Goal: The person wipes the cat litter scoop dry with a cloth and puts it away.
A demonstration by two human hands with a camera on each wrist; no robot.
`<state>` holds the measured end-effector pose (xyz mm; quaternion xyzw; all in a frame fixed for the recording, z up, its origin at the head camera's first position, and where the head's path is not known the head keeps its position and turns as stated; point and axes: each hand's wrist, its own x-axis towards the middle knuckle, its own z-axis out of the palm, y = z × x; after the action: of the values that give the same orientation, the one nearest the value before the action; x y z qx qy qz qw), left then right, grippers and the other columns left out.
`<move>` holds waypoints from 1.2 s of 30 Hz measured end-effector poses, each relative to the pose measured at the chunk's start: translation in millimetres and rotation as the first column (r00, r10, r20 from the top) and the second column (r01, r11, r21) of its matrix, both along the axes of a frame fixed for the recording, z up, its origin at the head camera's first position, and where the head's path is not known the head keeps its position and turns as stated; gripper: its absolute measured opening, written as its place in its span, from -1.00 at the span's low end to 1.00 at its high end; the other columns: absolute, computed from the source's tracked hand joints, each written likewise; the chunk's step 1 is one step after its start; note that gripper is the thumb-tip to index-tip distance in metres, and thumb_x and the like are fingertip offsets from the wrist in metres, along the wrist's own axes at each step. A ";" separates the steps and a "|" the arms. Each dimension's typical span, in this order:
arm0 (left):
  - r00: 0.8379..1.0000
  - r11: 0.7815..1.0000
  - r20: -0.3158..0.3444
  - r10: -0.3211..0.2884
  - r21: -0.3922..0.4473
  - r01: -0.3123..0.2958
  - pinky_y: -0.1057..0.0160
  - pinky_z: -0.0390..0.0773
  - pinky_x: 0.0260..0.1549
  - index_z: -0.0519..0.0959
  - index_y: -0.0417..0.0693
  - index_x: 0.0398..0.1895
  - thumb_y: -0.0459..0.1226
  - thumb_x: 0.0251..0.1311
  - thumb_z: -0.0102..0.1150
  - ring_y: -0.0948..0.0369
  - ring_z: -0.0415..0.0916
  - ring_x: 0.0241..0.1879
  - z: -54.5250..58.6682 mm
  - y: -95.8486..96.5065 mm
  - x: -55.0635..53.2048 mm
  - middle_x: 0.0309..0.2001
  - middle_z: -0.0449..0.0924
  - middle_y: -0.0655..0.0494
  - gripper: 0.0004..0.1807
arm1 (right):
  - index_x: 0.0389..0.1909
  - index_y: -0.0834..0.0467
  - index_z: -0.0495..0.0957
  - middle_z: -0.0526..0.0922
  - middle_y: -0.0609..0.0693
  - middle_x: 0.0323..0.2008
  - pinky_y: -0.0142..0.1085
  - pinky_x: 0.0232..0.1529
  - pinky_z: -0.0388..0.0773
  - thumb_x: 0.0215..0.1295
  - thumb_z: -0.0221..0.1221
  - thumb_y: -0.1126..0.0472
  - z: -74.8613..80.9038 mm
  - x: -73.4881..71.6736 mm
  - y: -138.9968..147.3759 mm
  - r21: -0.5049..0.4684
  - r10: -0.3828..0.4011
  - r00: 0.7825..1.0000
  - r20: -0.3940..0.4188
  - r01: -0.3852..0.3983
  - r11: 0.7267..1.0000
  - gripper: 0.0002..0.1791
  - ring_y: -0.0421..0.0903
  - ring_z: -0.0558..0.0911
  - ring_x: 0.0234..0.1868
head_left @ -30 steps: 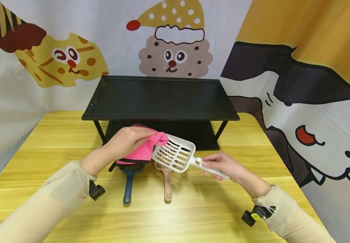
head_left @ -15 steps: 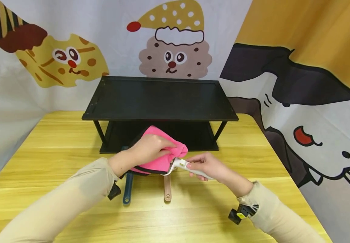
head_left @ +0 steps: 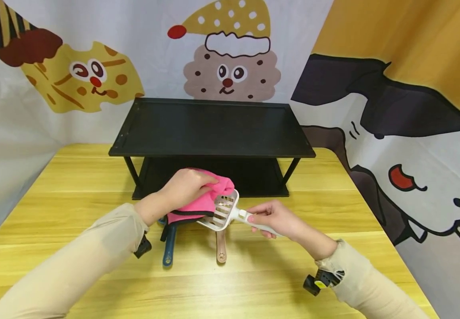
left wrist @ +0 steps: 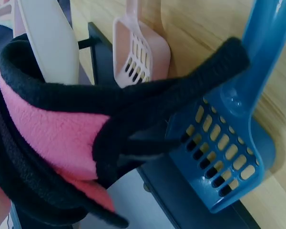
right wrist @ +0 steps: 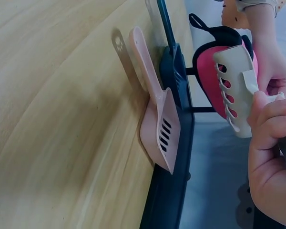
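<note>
My right hand (head_left: pixel 271 219) grips the handle of a white slotted litter scoop (head_left: pixel 225 212), held up over the table with its head toward the left. My left hand (head_left: pixel 184 188) pinches a pink cloth (head_left: pixel 200 204) with black edging and lays it against the scoop's head, covering its left part. Below, a blue litter scoop (left wrist: pixel 224 152) and a pale pink litter scoop (right wrist: pixel 157 109) lie on the table, handles toward me. In the head view the cloth and white scoop hide most of their heads.
A black two-tier rack (head_left: pixel 214 128) stands at the back of the wooden table (head_left: pixel 254 283), close behind the scoops. The heads of the two lying scoops reach its lower shelf (head_left: pixel 250 177). A cartoon-printed curtain (head_left: pixel 134 26) hangs behind and to the right.
The white scoop has moved left and down. The cloth first slid right across its head to near the handle, then drew back left, showing the slots again.
</note>
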<state>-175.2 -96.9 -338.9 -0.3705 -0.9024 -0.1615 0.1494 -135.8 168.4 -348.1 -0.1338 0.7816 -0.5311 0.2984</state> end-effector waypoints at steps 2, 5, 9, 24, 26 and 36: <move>1.000 1.000 -0.014 0.011 0.007 -0.011 0.19 0.61 -0.18 0.70 -0.05 -0.22 -0.33 0.03 0.33 0.18 0.66 -0.26 0.2 -3.4 -0.6 -0.27 0.72 0.09 -0.80 | 0.08 0.46 0.44 0.63 -0.03 -0.57 -0.50 -0.76 0.22 0.30 0.11 0.27 1.3 0.8 1.7 -0.005 0.005 1.000 -0.005 -0.006 1.000 -0.59 -0.30 0.35 -0.78; 1.000 1.000 -0.022 0.016 0.023 -0.016 0.19 0.61 -0.19 0.69 -0.08 -0.20 -0.33 0.04 0.32 0.16 0.67 -0.26 1.5 -7.6 -1.0 -0.25 0.72 0.06 -0.79 | 0.07 0.45 0.45 0.62 -0.04 -0.57 -0.50 -0.76 0.22 0.30 0.11 0.26 2.6 1.8 4.1 -0.006 0.012 1.000 -0.009 -0.012 1.000 -0.59 -0.30 0.34 -0.78; 1.000 0.999 -0.018 0.025 0.035 -0.024 0.18 0.61 -0.18 0.68 -0.10 -0.17 -0.34 0.04 0.31 0.14 0.67 -0.24 3.1 -13.6 -1.8 -0.22 0.71 0.04 -0.76 | 0.06 0.42 0.47 0.62 -0.01 -0.56 -0.50 -0.76 0.23 0.30 0.12 0.24 2.2 2.4 8.2 0.006 0.014 1.000 -0.012 -0.014 1.000 -0.60 -0.29 0.34 -0.78; 0.996 0.985 -0.014 0.090 0.149 -0.087 0.10 0.62 -0.21 0.67 -0.17 -0.16 -0.40 -0.05 0.37 0.06 0.67 -0.24 10.6 -50.3 8.6 -0.24 0.71 -0.07 -0.70 | -0.15 0.19 0.46 0.46 -0.19 -0.65 -0.56 -0.73 0.26 0.46 -0.13 0.12 -11.3 -5.2 38.0 -0.235 0.052 0.955 0.292 0.019 0.972 -0.74 -0.39 0.33 -0.79; 0.997 0.985 -0.053 0.051 0.169 -0.042 0.12 0.62 -0.23 0.68 -0.18 -0.19 -0.41 -0.09 0.39 0.08 0.67 -0.26 10.1 -47.7 11.9 -0.26 0.71 -0.06 -0.70 | -0.16 0.11 0.48 0.45 -0.20 -0.66 -0.57 -0.73 0.25 0.48 -0.19 0.11 -10.4 -7.4 36.7 -0.289 0.054 0.937 0.345 0.051 0.956 -0.72 -0.39 0.32 -0.79; 0.981 0.991 -0.191 -0.031 0.119 0.055 0.19 0.63 -0.25 0.69 -0.13 -0.18 -0.33 -0.06 0.40 0.17 0.68 -0.26 -7.7 -11.6 22.3 -0.24 0.72 0.02 -0.70 | -0.05 0.18 0.36 0.44 -0.18 -0.65 -0.58 -0.72 0.21 0.51 -0.28 0.11 -5.6 -6.1 11.0 -0.356 0.037 0.902 0.431 0.132 0.925 -0.70 -0.38 0.29 -0.78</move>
<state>-152.9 -108.5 -346.6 -0.3936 -0.8642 -0.1844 0.2535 -141.9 179.4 -353.7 -0.0488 0.5829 -0.6945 0.4189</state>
